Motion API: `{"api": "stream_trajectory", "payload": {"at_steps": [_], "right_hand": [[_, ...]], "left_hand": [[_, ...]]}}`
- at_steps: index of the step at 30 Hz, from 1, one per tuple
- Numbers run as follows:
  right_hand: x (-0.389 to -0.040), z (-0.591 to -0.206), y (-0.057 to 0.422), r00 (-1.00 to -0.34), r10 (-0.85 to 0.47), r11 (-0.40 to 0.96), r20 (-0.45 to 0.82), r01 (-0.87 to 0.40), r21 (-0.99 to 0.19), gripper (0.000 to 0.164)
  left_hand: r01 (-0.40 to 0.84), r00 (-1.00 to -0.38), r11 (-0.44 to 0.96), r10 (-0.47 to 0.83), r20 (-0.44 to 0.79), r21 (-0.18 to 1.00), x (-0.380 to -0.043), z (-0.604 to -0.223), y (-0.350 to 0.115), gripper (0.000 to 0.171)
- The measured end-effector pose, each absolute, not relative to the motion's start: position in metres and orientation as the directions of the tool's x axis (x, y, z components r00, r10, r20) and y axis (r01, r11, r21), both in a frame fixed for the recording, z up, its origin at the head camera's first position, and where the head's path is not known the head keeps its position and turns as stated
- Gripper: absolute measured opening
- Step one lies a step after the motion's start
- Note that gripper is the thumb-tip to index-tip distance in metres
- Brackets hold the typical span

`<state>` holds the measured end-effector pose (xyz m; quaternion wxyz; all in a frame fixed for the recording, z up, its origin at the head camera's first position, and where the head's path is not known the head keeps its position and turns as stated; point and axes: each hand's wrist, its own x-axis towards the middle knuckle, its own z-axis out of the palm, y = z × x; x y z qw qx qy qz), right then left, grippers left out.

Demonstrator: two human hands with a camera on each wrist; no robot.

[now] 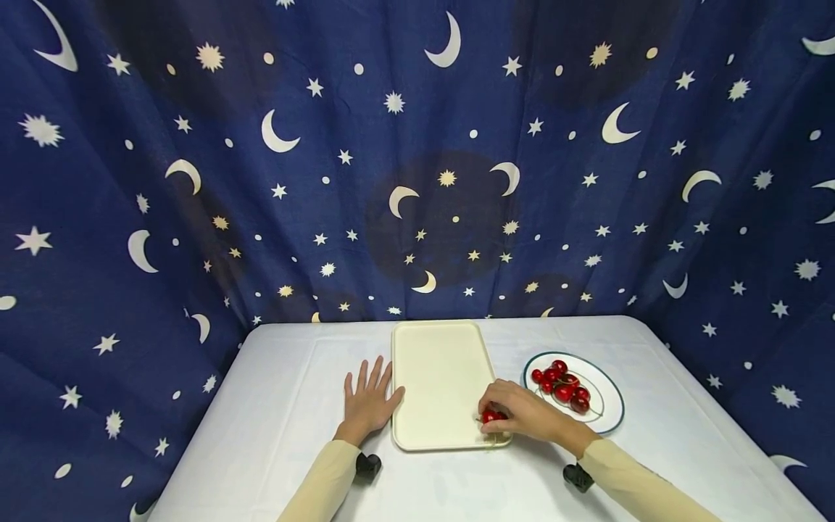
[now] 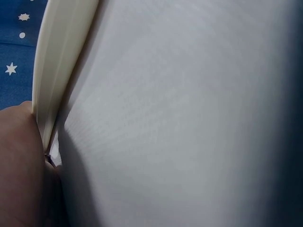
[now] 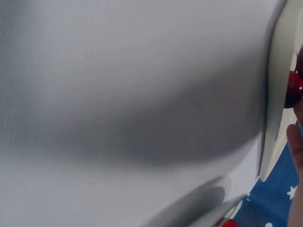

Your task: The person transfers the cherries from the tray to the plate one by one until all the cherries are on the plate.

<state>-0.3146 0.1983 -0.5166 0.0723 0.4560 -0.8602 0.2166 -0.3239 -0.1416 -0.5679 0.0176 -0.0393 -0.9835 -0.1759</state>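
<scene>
My left hand (image 1: 369,403) rests on the table with fingers spread, its thumb at the left edge of a cream rectangular tray (image 1: 440,377). In the left wrist view the tray's side wall (image 2: 61,61) rises beside that hand. Over the tray's near right corner, my right hand (image 1: 527,415) holds a few red cherries (image 1: 491,416) with curled fingers, thin stems sticking out. The right wrist view catches the dark red cherries (image 3: 294,90) just inside the tray's rim, fingertips close by.
To the right of the tray lies a white oval plate (image 1: 610,415) with a dark rim, bearing several more cherries (image 1: 564,392). A white cloth (image 1: 287,406) covers the table. Behind hangs a blue curtain (image 1: 365,239) with moons and stars.
</scene>
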Motion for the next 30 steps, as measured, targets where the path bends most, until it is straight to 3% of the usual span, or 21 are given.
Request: {"api": "stream_trajectory", "payload": {"at_steps": [9,18,30], "right_hand": [[-0.321,-0.509,0.208,-0.641,-0.652,0.533,0.405,-0.768,-0.355,0.025],[-0.329,-0.514,0.224,-0.661,-0.509,0.638,0.552,-0.720,-0.274,0.032],[-0.339,-0.521,0.242,-0.745,-0.312,0.788,0.590,-0.550,-0.277,0.033]], "left_hand": [[0.086,-0.996,0.941,0.073,0.052,0.326,-0.325,-0.573,-0.143,0.072],[0.079,-0.997,0.941,0.073,0.032,0.330,-0.324,-0.575,-0.143,0.073],[0.085,-0.996,0.935,0.070,0.055,0.344,-0.325,-0.572,-0.143,0.072]]}}
